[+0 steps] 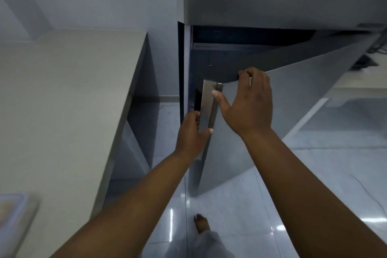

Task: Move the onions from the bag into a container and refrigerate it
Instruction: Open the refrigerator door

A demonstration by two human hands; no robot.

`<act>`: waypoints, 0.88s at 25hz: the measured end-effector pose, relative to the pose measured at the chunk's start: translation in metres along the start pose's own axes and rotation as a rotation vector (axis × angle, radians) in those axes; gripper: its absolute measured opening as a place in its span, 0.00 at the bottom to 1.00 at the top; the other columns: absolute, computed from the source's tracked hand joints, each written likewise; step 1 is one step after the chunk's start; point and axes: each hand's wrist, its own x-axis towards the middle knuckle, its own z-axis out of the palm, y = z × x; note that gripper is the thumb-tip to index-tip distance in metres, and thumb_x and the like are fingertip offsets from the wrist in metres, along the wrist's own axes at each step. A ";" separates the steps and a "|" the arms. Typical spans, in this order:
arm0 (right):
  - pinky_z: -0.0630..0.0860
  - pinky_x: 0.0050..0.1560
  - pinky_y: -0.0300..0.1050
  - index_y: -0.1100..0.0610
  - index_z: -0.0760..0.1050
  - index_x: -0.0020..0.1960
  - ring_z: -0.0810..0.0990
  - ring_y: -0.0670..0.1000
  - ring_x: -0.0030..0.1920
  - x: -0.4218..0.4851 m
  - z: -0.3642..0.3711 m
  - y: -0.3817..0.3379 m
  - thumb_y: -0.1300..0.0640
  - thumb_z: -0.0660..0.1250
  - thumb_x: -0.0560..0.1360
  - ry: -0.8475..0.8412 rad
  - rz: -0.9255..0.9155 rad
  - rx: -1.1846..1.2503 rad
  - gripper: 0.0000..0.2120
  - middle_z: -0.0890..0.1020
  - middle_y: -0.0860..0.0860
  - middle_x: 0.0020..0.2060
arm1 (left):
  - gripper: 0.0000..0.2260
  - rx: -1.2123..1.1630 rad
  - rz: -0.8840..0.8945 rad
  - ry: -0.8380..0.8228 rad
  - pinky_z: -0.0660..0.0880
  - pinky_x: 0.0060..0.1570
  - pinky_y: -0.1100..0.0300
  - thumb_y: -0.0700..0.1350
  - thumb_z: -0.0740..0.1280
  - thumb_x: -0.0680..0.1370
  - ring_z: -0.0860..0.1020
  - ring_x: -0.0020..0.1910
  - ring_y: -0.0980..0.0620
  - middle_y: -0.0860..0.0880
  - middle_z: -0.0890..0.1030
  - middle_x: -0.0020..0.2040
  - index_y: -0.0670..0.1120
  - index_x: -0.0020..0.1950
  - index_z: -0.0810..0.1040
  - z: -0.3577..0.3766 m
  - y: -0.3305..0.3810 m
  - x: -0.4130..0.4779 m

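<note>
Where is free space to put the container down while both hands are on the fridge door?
The beige counter left of the fridge is bare between the wall and the blurred container at its near corner. It is crowded at the door handle, where the left hand and right hand grip the half-open fridge door.

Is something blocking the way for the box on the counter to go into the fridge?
Yes. The grey refrigerator door is only partly open, swung across the opening. The left hand grips its silver handle and the right hand holds its top edge. The blurry clear plastic container sits on the beige counter, untouched.
</note>
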 end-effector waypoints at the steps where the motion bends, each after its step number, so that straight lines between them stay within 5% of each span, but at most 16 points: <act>1: 0.69 0.67 0.57 0.61 0.69 0.65 0.70 0.60 0.67 -0.017 -0.015 0.002 0.30 0.58 0.73 -0.004 0.052 -0.009 0.37 0.73 0.59 0.64 | 0.21 -0.023 0.022 -0.038 0.73 0.51 0.67 0.45 0.73 0.73 0.76 0.54 0.53 0.50 0.75 0.57 0.47 0.62 0.71 0.006 0.004 -0.025; 4: 0.69 0.68 0.59 0.59 0.67 0.67 0.70 0.59 0.68 -0.063 -0.063 0.011 0.26 0.57 0.70 -0.007 0.202 -0.041 0.42 0.72 0.58 0.66 | 0.19 -0.030 0.136 -0.159 0.72 0.52 0.70 0.48 0.72 0.74 0.75 0.54 0.57 0.54 0.74 0.56 0.49 0.63 0.71 0.030 0.016 -0.092; 8: 0.67 0.71 0.59 0.59 0.66 0.69 0.68 0.60 0.70 -0.111 -0.124 0.040 0.25 0.56 0.68 -0.043 0.304 -0.131 0.45 0.71 0.58 0.68 | 0.14 0.054 0.359 -0.372 0.78 0.52 0.55 0.53 0.68 0.75 0.78 0.50 0.55 0.52 0.79 0.51 0.48 0.58 0.77 0.060 0.031 -0.148; 12: 0.66 0.71 0.59 0.61 0.68 0.70 0.64 0.58 0.74 -0.166 -0.164 0.083 0.37 0.60 0.75 0.019 0.270 -0.100 0.34 0.70 0.59 0.71 | 0.10 0.009 0.638 -0.248 0.77 0.44 0.58 0.50 0.68 0.77 0.78 0.44 0.54 0.49 0.81 0.44 0.44 0.48 0.81 0.080 0.063 -0.153; 16: 0.70 0.68 0.60 0.63 0.71 0.68 0.67 0.58 0.73 -0.209 -0.192 0.121 0.49 0.60 0.79 0.158 0.292 -0.118 0.24 0.74 0.59 0.68 | 0.24 0.253 0.775 -0.290 0.66 0.68 0.61 0.57 0.65 0.76 0.70 0.67 0.50 0.46 0.75 0.67 0.45 0.67 0.73 0.112 0.094 -0.132; 22: 0.68 0.70 0.59 0.66 0.69 0.69 0.65 0.58 0.74 -0.245 -0.225 0.175 0.56 0.54 0.81 0.297 0.418 -0.202 0.20 0.72 0.61 0.69 | 0.31 0.499 1.019 -0.523 0.49 0.75 0.56 0.60 0.63 0.77 0.53 0.78 0.53 0.50 0.62 0.78 0.48 0.77 0.61 0.164 0.116 -0.142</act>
